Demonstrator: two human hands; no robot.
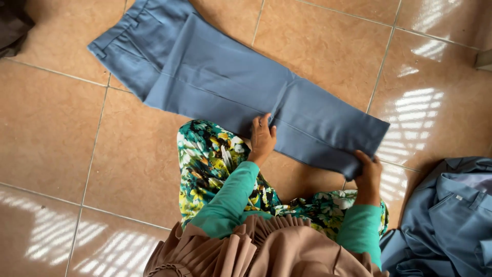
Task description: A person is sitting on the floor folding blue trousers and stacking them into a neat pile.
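With the folded blue-grey cloth trousers [230, 82] flat on the tan tiled floor [51, 138], the left hand [262, 137] should press open-palmed at mid-leg while the right hand [368, 172], fingers closed on the hem, lifts that end evenly

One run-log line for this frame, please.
left hand: flat on blue trousers | right hand: gripping hem end | trousers: laid out on tiled floor
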